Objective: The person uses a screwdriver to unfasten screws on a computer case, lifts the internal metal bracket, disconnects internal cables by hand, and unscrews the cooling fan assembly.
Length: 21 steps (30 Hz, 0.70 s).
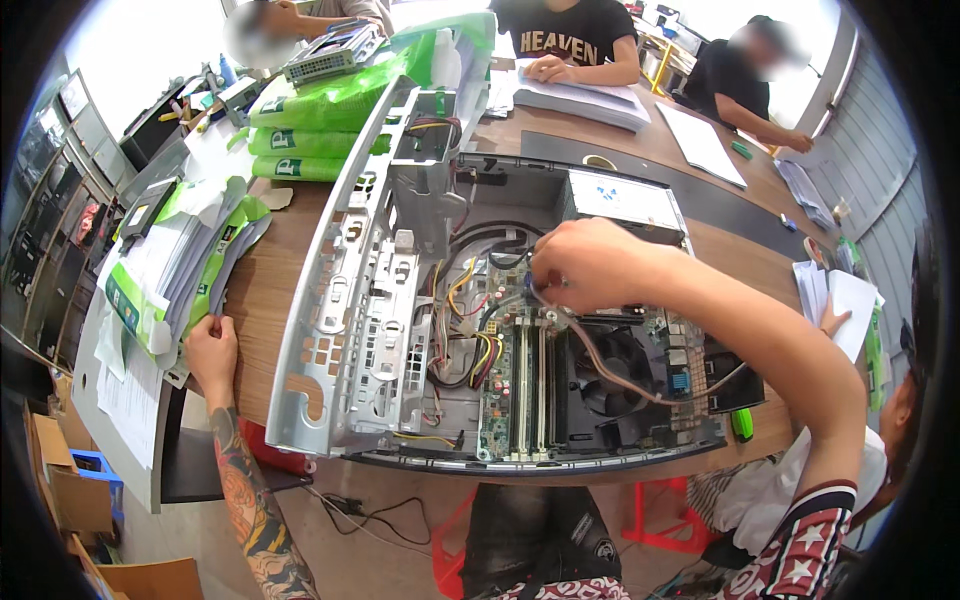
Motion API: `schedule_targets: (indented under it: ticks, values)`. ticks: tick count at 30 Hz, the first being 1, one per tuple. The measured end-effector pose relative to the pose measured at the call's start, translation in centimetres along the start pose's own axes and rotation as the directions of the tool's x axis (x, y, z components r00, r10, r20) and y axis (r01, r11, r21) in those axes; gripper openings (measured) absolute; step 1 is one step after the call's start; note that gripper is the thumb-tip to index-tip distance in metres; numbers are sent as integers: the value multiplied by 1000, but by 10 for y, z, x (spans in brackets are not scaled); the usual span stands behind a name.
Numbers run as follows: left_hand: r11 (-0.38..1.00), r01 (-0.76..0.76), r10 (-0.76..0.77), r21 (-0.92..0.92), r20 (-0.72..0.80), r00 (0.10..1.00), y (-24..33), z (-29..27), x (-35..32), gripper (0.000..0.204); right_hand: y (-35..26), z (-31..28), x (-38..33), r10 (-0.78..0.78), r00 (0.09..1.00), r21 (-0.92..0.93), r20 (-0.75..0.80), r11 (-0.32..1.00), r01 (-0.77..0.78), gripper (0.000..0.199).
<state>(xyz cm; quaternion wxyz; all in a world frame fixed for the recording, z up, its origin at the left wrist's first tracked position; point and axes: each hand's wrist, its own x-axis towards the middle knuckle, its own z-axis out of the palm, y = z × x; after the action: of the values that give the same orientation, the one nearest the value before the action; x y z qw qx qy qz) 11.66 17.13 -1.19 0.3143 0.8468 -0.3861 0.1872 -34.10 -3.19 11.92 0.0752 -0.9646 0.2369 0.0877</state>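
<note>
An open desktop computer case (310, 385) lies on its side on the wooden table in front of me. My right hand (590, 265) reaches in from the right, over the motherboard (497, 420). Its fingers are pinched at the end of a greyish-pink cable (600, 365), which runs from them across the black cooling fan (605, 378). The fingers hide the very tip. My left hand (212, 350) rests closed at the table's left side, beside a torn green-and-white paper pack (215, 255), apart from the case; I see nothing in it.
Stacked green paper packs (305, 140) stand behind the case, with a metal drive (335, 50) on top. A silver power supply (625, 205) sits in the case's far right. Several people are around the table. Red stools (655, 515) and loose black cables (375, 515) are below.
</note>
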Motion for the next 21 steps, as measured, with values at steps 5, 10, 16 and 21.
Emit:
schedule_targets:
  ticks: [5,10,16,21]
  values:
    - [1000,6,-5,-17,2,1000,0,-1,0,31,-4,-29,-17,129,990,329,47,934,-138,18]
    - [999,-7,7,-43,-1,1000,1,1,0,31,11,-38,-28,12,920,537,392,809,-239,24]
    - [1000,-8,8,-27,4,1000,-4,-3,-1,31,-1,-48,-21,31,999,314,-16,949,-25,20]
    - [999,-15,16,-35,11,1000,-2,1,-1,30,-53,-14,5,-39,986,-260,160,962,81,22]
